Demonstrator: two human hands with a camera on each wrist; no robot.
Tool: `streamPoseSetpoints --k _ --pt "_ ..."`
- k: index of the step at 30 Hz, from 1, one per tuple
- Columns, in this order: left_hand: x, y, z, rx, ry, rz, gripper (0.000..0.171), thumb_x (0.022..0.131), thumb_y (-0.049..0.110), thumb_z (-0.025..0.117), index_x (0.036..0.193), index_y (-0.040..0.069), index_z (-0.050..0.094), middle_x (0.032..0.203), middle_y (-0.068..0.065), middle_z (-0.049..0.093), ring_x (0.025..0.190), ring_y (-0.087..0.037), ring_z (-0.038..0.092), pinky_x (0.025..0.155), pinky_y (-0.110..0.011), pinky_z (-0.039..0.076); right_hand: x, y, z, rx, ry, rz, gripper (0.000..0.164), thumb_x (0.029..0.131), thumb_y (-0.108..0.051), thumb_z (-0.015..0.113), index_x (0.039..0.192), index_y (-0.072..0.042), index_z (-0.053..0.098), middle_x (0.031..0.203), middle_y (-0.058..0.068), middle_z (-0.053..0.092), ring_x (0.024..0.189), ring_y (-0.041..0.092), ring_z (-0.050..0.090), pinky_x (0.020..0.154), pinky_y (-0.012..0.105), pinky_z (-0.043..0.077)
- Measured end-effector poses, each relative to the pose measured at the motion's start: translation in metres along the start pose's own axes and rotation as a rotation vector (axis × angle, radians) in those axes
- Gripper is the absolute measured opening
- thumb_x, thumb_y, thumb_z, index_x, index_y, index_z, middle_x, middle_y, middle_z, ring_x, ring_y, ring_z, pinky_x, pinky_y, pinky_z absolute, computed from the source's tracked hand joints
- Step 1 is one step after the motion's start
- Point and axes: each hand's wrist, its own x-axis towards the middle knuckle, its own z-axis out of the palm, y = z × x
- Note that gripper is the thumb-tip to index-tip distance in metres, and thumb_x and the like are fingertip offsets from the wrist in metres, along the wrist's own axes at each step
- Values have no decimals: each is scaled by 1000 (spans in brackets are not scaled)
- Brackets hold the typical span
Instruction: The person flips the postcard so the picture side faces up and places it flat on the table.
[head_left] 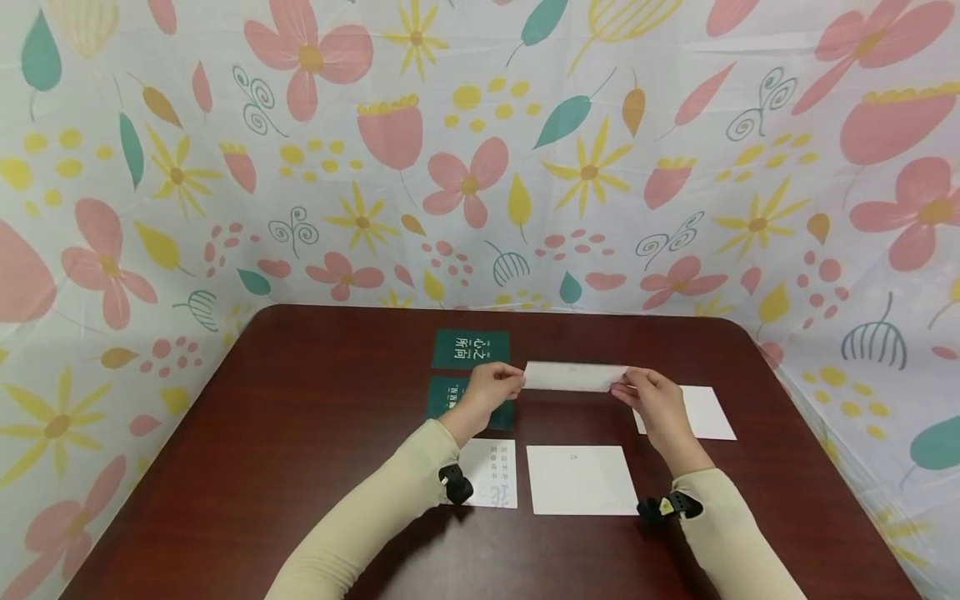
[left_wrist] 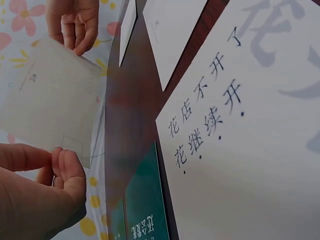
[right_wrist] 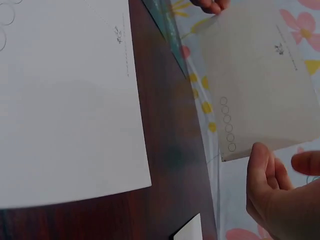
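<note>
Above glossy brown table (head_left: pixel 300 433); hands (head_left: pixel 486 396) (head_left: pixel 662 406) hold thin rectangular paper card (head_left: pixel 576 377)

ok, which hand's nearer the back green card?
Left. The left hand is by the near edge of the back green card; the right hand is well to its right.

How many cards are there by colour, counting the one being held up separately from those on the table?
Green cards: 2
White cards lying flat: 3
Held white card: 1
Total: 6
</note>
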Motion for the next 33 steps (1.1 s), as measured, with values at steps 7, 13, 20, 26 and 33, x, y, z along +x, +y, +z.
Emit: streamPoseSetpoints --k 7,13,20,26,33 --pt "0 -2 -1 51 15 9 22 95 16 61 106 -1 68 99 -10 66 102 -37 61 89 -40 51 0 5 -9 16 -123 -13 31 98 -20 56 122 -1 52 100 -5 62 95 7 65 88 23 51" --pt "2 -4 0 139 31 15 14 91 9 65 103 2 69 99 -8 64 94 -32 62 86 -42 52 3 12 -11 -257 -125 -59 46 95 -17 63 133 3 48 110 5 65 91 -2 60 80 16 50" --pt "9 -9 5 195 17 71 33 86 -5 63 118 -1 57 81 -9 57 69 -23 63 72 -38 57 10 17 -3 -514 18 -123 35 89 -7 65 123 1 60 106 17 63 86 9 63 70 19 50" --pt "15 -11 8 336 0 93 43 86 -5 63 128 0 52 77 -8 56 59 -18 61 61 -30 55 18 20 0 -615 32 -104 37 88 -7 64 123 3 61 104 18 65 93 24 61 67 21 48" --pt "20 -11 11 599 -24 69 52 84 1 68 133 -1 48 72 -7 63 60 -15 62 54 -24 48 23 26 4 -677 -31 -79 40 84 -4 67 122 7 60 97 15 64 89 25 59 67 27 49"
